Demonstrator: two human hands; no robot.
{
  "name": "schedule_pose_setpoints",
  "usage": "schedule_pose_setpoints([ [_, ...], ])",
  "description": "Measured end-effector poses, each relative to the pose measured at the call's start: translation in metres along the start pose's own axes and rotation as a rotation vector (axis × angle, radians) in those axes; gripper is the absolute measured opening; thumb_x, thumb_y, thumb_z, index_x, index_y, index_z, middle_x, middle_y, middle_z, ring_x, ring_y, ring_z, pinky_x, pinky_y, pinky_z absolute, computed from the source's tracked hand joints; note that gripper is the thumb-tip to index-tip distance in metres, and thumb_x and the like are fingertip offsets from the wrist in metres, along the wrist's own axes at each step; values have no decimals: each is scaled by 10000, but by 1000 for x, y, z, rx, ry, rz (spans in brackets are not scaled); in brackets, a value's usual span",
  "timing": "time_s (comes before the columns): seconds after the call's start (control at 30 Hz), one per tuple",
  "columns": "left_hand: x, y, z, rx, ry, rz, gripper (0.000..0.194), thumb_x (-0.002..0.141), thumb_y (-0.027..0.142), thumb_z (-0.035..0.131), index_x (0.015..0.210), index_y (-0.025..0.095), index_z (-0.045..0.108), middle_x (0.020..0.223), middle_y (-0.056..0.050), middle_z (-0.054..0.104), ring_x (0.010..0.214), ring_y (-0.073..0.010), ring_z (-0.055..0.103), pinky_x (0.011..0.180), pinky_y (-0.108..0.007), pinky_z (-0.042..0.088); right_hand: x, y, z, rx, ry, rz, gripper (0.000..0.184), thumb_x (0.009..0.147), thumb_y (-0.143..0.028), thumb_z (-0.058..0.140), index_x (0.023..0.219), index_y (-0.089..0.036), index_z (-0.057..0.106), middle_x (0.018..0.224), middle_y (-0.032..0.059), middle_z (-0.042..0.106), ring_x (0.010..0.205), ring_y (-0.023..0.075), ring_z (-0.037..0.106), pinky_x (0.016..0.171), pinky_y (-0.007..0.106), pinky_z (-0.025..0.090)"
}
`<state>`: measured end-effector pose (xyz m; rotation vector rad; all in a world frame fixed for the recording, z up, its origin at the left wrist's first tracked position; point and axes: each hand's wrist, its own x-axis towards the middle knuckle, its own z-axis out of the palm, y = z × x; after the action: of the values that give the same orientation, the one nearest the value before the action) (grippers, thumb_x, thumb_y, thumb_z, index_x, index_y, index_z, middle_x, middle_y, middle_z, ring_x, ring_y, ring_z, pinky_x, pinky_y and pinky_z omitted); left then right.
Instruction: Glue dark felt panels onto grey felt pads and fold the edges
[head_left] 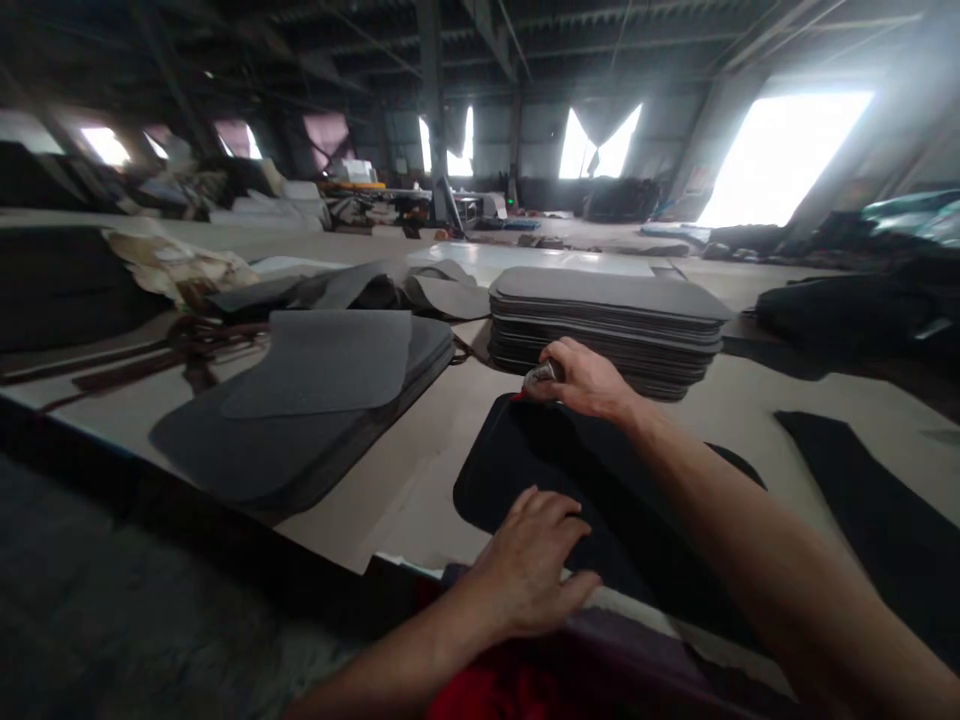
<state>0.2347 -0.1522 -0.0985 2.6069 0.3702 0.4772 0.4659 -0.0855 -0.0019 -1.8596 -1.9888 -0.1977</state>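
A black mat-like piece with rounded corners (495,475) lies flat on the pale worktable in front of me. My left hand (536,560) rests on its near edge with the fingers spread and nothing in them. At its far left corner, my right hand (589,375) is closed around a small grey hand tool (541,378). A bit of red shows under the tool, against the edge of the black piece. The tool's exact kind is hidden by my fingers. Just behind my right hand stands a neat stack of grey pieces (607,295).
Left of me is a lower stack of dark pieces (247,450) with a grey sheet (337,360) on top. A dark strip (870,480) lies at the right. Crumpled material (180,260) and dark cords sit at the far left. The table's front edge (330,555) runs close by.
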Motion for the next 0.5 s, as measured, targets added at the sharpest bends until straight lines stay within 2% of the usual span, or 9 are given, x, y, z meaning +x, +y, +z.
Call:
schedule_pose_setpoints([
  [0.1,0,0,-1,-9,5,0,400,864,381,690,1219,211,622,1348,-84,595,1296,-248,504,1223,-503,244,-1,6,-14,-44,-52,19,289,803,-333,665,1056,-219,587,1012,47,595,909,216,579,705,296,376],
  [0.23,1,0,-1,-19,7,-8,386,851,349,703,1202,205,632,1348,-92,596,1305,-249,495,1219,-507,256,-15,18,-43,-92,-122,77,313,764,-358,685,1037,-237,593,1007,29,609,855,206,577,652,288,347],
  [0.5,3,-1,0,11,10,0,374,849,307,708,1204,219,629,1342,-87,603,1302,-261,509,1210,-551,282,-81,62,-89,-156,-174,283,290,758,-411,687,971,-232,603,956,26,625,813,201,577,643,282,360],
])
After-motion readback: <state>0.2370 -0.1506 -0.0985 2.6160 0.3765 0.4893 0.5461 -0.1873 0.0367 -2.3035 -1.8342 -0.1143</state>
